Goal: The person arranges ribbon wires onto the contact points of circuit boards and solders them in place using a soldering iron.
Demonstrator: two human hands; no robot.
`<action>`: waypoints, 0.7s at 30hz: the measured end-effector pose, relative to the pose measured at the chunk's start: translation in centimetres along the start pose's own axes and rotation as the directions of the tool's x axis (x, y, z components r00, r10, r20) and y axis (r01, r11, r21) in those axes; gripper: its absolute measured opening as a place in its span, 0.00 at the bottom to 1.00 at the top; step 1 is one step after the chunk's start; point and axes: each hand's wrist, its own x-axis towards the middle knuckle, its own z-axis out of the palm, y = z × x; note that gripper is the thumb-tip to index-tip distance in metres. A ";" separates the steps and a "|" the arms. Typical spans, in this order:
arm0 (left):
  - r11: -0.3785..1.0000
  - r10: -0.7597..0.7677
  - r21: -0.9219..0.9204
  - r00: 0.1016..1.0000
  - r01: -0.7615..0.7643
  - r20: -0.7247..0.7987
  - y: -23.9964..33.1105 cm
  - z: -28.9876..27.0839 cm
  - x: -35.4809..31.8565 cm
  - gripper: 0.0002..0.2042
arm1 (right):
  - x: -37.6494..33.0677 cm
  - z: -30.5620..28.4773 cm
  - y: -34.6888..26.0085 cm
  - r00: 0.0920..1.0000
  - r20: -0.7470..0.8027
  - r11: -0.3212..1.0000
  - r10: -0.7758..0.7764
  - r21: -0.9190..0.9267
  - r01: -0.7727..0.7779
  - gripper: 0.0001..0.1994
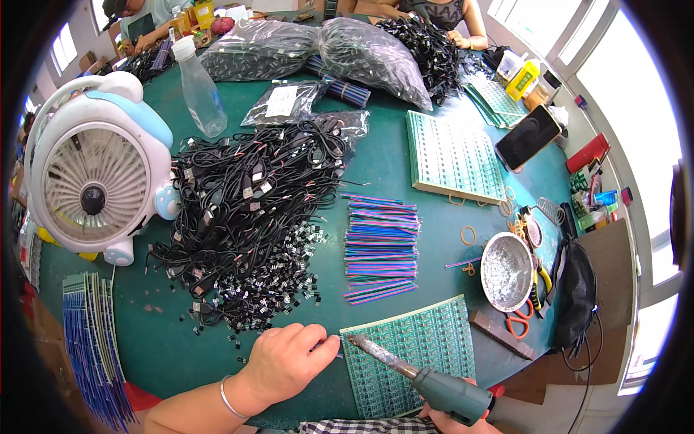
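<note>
My left hand [285, 362] has thumb and forefinger pinched at the upper left corner of a green circuit board panel [416, 354]. A bit of bluish wire shows at its fingertips; most of it is hidden by the hand. My right hand [463, 423], partly cut off by the lower edge, grips a soldering iron [448, 394] with a dark green body. Its metal tip reaches the panel's upper left corner, close to my left fingertips. Beyond the panel lies a stack of blue, pink and black ribbon wires [382, 249]. Small black connectors [264, 278] are heaped past my left hand.
A pile of black USB cables [253, 181] and a white fan [94, 192] take up the left. Wired boards [90, 340] hang at the left edge. At the right are a metal bowl [506, 271], orange scissors [519, 322], a phone [529, 137] and stacked panels [455, 155]. Two people sit opposite.
</note>
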 end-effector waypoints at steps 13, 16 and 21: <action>0.999 0.032 0.008 0.999 -0.032 -0.004 0.0 0.2 0.0 0.06 | -0.3 0.4 0.4 0.995 -0.088 0.999 -0.039 0.012 0.040 0.15; 1.000 0.000 0.002 1.000 0.000 -0.017 0.1 0.2 0.0 0.06 | 0.3 0.4 -0.3 0.995 -0.085 0.999 -0.052 0.010 0.053 0.13; 1.000 -0.003 -0.006 1.000 0.003 -0.020 0.1 0.0 0.0 0.07 | -0.9 0.5 0.5 0.974 -0.027 0.935 0.226 0.287 -0.209 0.07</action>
